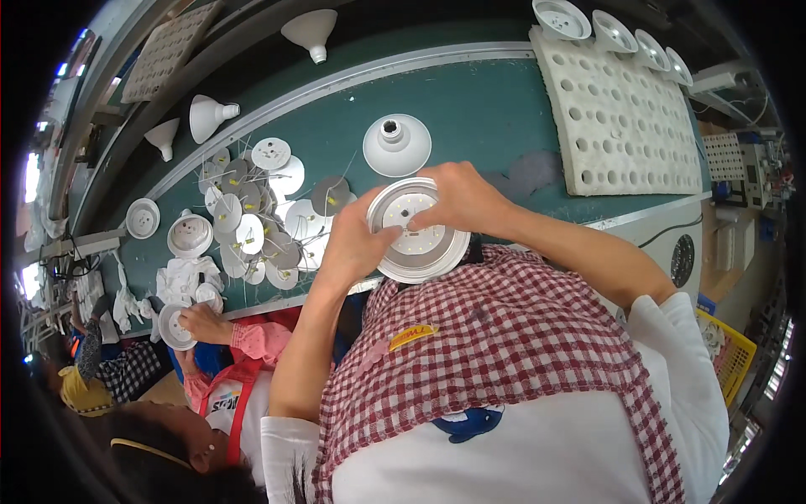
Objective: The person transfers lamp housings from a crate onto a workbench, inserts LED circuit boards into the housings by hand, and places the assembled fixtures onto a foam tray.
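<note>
A round white lamp housing (426, 270) is held between my two hands, its open side facing up. Inside it lies a round LED board (417, 244) dotted with small yellowish chips. My left hand (346, 239) grips the housing's left side, and my right hand (464, 200) wraps its far right side. Both thumbs press on the board near its centre. Just beyond, another white lamp housing (411, 157) stands on the green bench with its narrow socket end up. To the left lies a heap of loose round boards (249, 235) with thin wires.
A white foam tray (625, 134) full of holes lies at right, several lamp housings (613, 34) along its far edge. Cone-shaped lamps (206, 119) sit beyond the metal rail. At left, a co-worker's hand (206, 323) holds another housing. A yellow basket (737, 363) stands lower right.
</note>
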`<act>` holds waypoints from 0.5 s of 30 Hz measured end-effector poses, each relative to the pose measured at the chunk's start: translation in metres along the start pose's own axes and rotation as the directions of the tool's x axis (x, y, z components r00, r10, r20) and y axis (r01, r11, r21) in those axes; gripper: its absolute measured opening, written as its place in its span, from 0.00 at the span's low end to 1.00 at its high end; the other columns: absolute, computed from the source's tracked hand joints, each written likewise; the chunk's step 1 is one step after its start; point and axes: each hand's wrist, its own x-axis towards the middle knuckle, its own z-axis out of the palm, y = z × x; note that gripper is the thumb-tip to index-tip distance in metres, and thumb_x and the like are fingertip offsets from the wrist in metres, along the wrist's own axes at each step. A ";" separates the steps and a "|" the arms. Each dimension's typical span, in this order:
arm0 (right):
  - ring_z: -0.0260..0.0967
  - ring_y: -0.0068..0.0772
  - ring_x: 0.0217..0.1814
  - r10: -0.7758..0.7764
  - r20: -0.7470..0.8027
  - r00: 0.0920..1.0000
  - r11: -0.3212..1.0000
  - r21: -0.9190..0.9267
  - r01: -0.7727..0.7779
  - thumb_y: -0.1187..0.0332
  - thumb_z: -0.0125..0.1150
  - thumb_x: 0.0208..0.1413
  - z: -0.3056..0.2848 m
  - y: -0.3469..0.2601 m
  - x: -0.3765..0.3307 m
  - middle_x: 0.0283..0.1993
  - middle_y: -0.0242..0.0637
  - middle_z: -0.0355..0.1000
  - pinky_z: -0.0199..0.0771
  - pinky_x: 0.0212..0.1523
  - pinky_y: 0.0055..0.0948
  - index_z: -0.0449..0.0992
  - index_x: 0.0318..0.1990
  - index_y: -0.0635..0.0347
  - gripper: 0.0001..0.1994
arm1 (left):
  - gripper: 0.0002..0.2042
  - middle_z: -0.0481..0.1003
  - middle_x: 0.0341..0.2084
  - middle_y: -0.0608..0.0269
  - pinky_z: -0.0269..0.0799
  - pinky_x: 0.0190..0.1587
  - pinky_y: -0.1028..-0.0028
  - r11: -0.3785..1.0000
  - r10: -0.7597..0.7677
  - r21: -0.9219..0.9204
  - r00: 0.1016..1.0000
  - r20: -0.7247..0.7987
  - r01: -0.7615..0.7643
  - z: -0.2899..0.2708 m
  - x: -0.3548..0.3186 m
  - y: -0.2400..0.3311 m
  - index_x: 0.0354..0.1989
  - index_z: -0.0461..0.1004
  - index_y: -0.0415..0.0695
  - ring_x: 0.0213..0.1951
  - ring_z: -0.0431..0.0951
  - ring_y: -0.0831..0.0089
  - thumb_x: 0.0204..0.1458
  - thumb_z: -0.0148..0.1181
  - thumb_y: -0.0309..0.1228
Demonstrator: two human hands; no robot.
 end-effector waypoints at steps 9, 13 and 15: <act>0.74 0.39 0.32 -0.327 -0.287 0.900 0.943 -0.035 0.331 0.70 0.67 0.34 -0.011 -0.004 -0.017 0.33 0.42 0.75 0.73 0.34 0.28 0.76 0.36 0.63 0.17 | 0.20 0.70 0.44 0.55 0.69 0.43 0.71 0.834 0.013 -0.549 0.997 -0.080 -0.055 -0.026 -0.020 0.009 0.51 0.65 0.37 0.44 0.72 0.67 0.49 0.56 0.31; 0.73 0.37 0.31 -0.743 -0.355 0.567 0.666 -0.309 0.679 0.75 0.64 0.33 -0.023 -0.008 -0.020 0.34 0.40 0.73 0.72 0.30 0.27 0.74 0.36 0.63 0.16 | 0.20 0.71 0.39 0.57 0.70 0.41 0.72 0.662 -0.121 -0.748 0.979 -0.166 -0.045 -0.029 -0.015 -0.007 0.50 0.66 0.33 0.37 0.73 0.69 0.56 0.49 0.38; 0.72 0.37 0.31 -0.822 -0.283 0.494 0.568 -0.335 0.752 0.75 0.62 0.34 -0.027 -0.013 -0.024 0.35 0.41 0.72 0.72 0.28 0.28 0.73 0.38 0.65 0.17 | 0.17 0.73 0.33 0.60 0.69 0.37 0.75 0.646 -0.087 -0.763 0.988 -0.125 -0.040 -0.023 -0.008 0.004 0.46 0.69 0.33 0.31 0.72 0.75 0.56 0.48 0.35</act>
